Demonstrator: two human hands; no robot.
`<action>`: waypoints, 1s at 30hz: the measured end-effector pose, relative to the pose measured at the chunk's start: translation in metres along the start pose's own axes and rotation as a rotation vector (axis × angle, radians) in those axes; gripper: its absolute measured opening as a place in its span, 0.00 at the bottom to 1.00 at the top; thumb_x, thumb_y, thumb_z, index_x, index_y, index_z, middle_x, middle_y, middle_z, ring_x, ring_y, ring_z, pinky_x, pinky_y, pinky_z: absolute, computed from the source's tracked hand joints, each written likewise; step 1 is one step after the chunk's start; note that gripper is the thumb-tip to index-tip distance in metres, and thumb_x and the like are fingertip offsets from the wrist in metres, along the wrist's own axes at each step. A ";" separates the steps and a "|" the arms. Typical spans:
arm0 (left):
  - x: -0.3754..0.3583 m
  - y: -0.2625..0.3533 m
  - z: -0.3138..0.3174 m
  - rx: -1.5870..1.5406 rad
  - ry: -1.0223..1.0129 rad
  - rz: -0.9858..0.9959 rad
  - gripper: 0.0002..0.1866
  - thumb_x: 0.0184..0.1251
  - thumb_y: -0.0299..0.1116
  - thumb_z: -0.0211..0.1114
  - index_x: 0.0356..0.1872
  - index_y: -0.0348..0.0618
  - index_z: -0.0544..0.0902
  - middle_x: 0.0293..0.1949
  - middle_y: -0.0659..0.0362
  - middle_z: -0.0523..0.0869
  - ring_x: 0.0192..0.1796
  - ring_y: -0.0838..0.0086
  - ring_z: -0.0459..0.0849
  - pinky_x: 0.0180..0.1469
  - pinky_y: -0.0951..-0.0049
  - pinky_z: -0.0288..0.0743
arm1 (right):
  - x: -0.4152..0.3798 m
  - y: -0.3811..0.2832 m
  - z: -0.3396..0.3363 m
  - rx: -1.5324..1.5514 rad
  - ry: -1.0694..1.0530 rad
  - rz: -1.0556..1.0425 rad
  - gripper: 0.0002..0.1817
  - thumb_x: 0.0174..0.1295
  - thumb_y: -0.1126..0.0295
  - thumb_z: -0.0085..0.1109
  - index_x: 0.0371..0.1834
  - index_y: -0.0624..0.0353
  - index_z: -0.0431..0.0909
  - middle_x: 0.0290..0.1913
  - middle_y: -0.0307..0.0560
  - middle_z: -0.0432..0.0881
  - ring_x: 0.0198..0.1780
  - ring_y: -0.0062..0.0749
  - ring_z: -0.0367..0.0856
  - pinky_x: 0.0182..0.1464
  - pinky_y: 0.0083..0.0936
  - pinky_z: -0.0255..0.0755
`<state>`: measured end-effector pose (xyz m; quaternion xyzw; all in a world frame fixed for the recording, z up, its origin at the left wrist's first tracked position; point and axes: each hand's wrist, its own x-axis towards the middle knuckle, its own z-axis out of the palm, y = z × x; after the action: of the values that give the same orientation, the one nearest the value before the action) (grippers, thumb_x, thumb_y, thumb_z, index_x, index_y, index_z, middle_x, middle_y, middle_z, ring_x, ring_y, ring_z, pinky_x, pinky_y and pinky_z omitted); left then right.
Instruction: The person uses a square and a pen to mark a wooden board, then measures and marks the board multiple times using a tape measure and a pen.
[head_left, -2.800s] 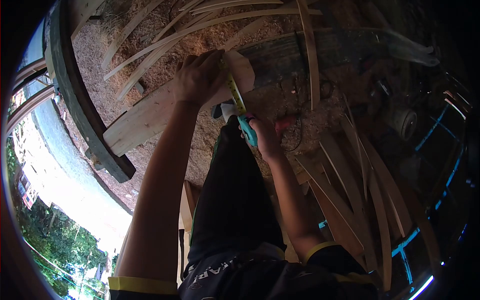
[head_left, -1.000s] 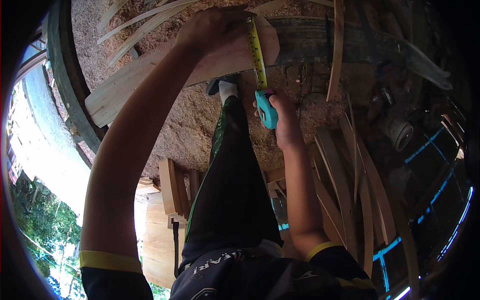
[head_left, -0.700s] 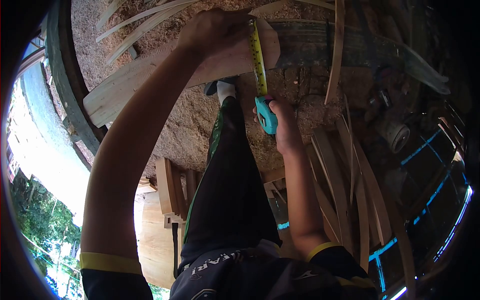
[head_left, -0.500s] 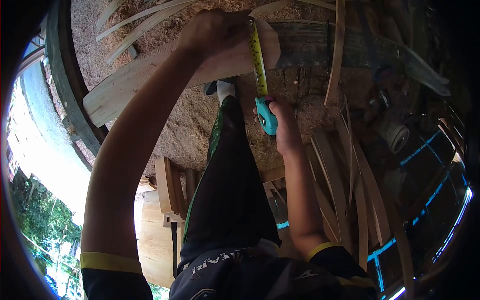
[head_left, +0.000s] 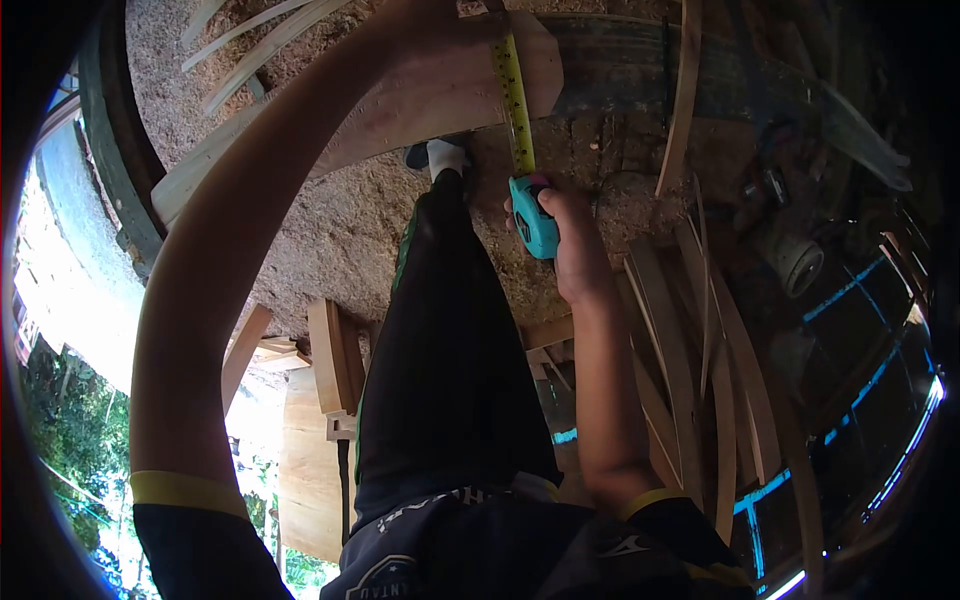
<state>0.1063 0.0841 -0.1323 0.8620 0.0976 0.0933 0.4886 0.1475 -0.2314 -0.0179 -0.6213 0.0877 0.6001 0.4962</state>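
Note:
A teal tape measure (head_left: pixel 537 222) sits in my right hand (head_left: pixel 572 240), the fingers closed around its case. Its yellow blade (head_left: pixel 514 95) is pulled out and runs up across a pale wooden board (head_left: pixel 420 112). At the upper edge of the view my left hand (head_left: pixel 430 28) holds the blade's end near the board's far edge; part of this hand is cut off by the frame. The board has an angled right end and lies against a dark, weathered curved timber (head_left: pixel 620 75).
Wood shavings (head_left: pixel 340 225) cover the ground. Thin strips (head_left: pixel 270 65) lie at upper left, and one upright strip (head_left: pixel 682 100) crosses the dark timber. Long curved planks (head_left: pixel 670 340) lean at the right. Wooden blocks (head_left: pixel 328 355) stand left of my leg. A round can-like object (head_left: pixel 798 265) is at right.
The board, both hands and the tape measure sit slightly higher in view. My left hand has shifted up, partly out of frame, while the blade still lies across the board.

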 end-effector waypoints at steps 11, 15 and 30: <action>0.002 0.010 -0.007 -0.113 -0.138 -0.159 0.13 0.75 0.37 0.76 0.49 0.39 0.89 0.80 0.48 0.79 0.77 0.54 0.81 0.75 0.51 0.75 | 0.002 0.003 0.003 0.037 -0.015 0.006 0.18 0.78 0.61 0.53 0.60 0.62 0.79 0.45 0.44 0.87 0.42 0.25 0.85 0.45 0.27 0.82; -0.001 0.021 -0.010 -0.082 -0.108 -0.107 0.14 0.77 0.37 0.74 0.54 0.39 0.89 0.79 0.49 0.80 0.76 0.56 0.81 0.75 0.52 0.76 | 0.002 0.004 0.005 -0.026 0.011 0.003 0.25 0.75 0.55 0.52 0.64 0.62 0.80 0.49 0.48 0.90 0.50 0.32 0.89 0.55 0.32 0.81; 0.000 0.011 -0.006 -0.083 -0.107 -0.066 0.13 0.78 0.37 0.74 0.54 0.40 0.89 0.73 0.49 0.85 0.73 0.56 0.84 0.73 0.53 0.78 | 0.004 0.006 0.005 -0.015 0.027 -0.041 0.20 0.77 0.57 0.54 0.60 0.61 0.82 0.46 0.45 0.89 0.44 0.27 0.87 0.48 0.28 0.81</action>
<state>0.1060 0.0836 -0.1192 0.8411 0.0955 0.0348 0.5312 0.1409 -0.2289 -0.0231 -0.6349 0.0773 0.5819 0.5023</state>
